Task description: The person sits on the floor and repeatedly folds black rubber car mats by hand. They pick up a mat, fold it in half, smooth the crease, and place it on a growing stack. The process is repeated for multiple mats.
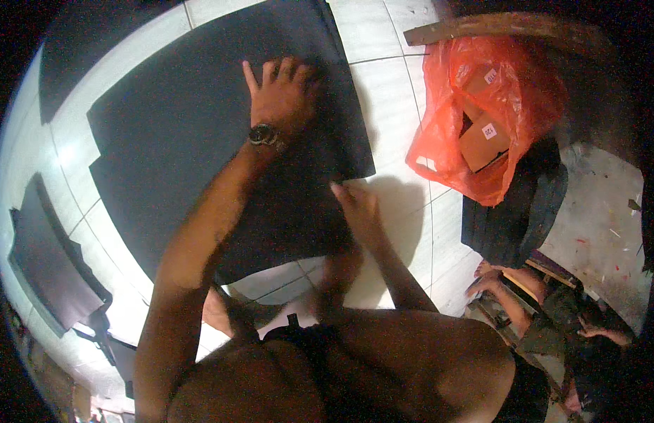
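A large black sheet (157,127) lies on the white tiled floor. My left hand (281,95), with a watch on the wrist, presses flat on its upper part, fingers spread and bent slightly. My right hand (358,208) is at the sheet’s lower right edge, thumb and fingers closed on that edge; the fingertips are partly unclear. My bare legs and feet show below the sheet.
An orange plastic bag (524,99) holding cardboard pieces lies right, beside a wooden strip (482,25) and dark material (503,225). Dark cut pieces (52,254) lie left. Another person (517,317) sits at lower right, hands and arms showing.
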`<control>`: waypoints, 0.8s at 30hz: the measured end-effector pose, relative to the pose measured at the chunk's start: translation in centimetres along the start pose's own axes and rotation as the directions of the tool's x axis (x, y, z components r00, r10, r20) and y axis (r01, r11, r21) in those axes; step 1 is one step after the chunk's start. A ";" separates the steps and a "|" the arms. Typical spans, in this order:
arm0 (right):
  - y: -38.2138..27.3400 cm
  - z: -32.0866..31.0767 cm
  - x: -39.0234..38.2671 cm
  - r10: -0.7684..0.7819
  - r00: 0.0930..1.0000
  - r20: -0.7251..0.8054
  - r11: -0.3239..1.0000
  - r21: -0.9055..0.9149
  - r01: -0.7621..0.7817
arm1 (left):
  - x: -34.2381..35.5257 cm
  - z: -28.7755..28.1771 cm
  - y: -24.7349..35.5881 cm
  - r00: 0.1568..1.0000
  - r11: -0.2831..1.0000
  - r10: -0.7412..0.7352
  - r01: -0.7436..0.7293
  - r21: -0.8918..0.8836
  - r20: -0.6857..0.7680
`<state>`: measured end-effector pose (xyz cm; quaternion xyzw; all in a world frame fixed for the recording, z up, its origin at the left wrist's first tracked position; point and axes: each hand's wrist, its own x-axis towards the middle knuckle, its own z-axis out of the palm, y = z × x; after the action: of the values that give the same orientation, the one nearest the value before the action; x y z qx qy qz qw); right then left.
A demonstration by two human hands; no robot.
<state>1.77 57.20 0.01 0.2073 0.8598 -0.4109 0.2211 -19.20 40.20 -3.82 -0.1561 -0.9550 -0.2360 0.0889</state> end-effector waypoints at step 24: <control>9.3 0.9 -6.5 -0.033 0.969 0.245 0.838 -0.522 0.160 | 0.0 0.7 -0.3 0.999 0.995 0.039 -0.036 0.093 -0.028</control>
<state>12.25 60.72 -2.59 0.0449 0.9188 -0.1850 0.3457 -19.40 40.26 -4.59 -0.1663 -0.9603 -0.1921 0.1148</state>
